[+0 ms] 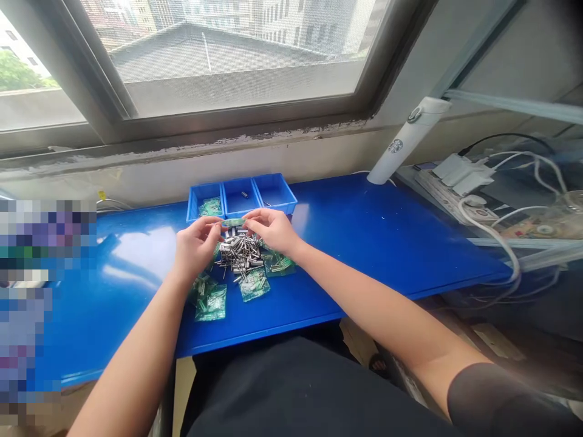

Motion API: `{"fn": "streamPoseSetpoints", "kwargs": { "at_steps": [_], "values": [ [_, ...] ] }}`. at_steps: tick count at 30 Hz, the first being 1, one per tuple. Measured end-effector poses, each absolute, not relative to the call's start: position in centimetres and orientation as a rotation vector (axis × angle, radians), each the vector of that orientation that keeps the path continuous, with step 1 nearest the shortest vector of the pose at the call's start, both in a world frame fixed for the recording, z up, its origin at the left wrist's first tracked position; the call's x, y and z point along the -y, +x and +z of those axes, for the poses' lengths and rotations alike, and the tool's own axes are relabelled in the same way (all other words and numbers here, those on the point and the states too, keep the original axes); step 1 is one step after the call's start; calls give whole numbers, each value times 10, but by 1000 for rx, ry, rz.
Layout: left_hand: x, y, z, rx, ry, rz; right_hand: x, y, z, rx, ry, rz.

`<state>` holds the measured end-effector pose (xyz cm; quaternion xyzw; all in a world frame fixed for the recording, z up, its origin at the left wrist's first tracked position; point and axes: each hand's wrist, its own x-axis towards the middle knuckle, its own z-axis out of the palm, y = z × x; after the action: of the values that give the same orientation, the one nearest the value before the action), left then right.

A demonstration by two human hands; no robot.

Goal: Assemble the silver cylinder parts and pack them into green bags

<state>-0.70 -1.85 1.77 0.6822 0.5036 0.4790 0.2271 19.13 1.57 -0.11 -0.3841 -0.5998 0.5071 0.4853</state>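
Observation:
Between my left hand (199, 243) and my right hand (272, 228) a small green plastic bag (234, 223) is stretched, its two ends pinched by my fingertips. What is inside it is too small to tell. Right below lies a pile of small metal parts (241, 252), dark cylinders and thin silvery pins. Around that pile are several green bags with small parts: one bag (255, 284) in front, another bag (211, 303) at the front left, and a bag (279, 263) under my right forearm's side. Some bags are partly hidden by my left hand.
Behind my hands stand three joined blue bins: the left bin (194, 203) holds green bags, the middle bin (234, 188) a dark cylinder, the right bin (285, 193) a small piece. A white tumbler (405, 142) and power strip (460, 188) with cables are right of the blue table (364, 243).

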Motion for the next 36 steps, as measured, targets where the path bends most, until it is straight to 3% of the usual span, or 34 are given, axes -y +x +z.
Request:
{"fn": "streamPoseSetpoints", "kwargs": {
  "at_steps": [13,23,28,32,36],
  "values": [
    [13,-7,11,-1378,1855,1400,-19,194,-2,1503,-940,1114],
    [-14,-29,32,-1588,1594,1973,-12,195,5,1622,-957,984],
    [-38,-46,40,-1655,1729,1798,-8,199,26,1857,-911,920],
    [-50,-57,39,-1971,2032,1464,-7,203,34,2061,-800,835],
    [-40,-61,42,-1994,2230,1445,-12,215,22,2041,-745,663]
  ]
}}
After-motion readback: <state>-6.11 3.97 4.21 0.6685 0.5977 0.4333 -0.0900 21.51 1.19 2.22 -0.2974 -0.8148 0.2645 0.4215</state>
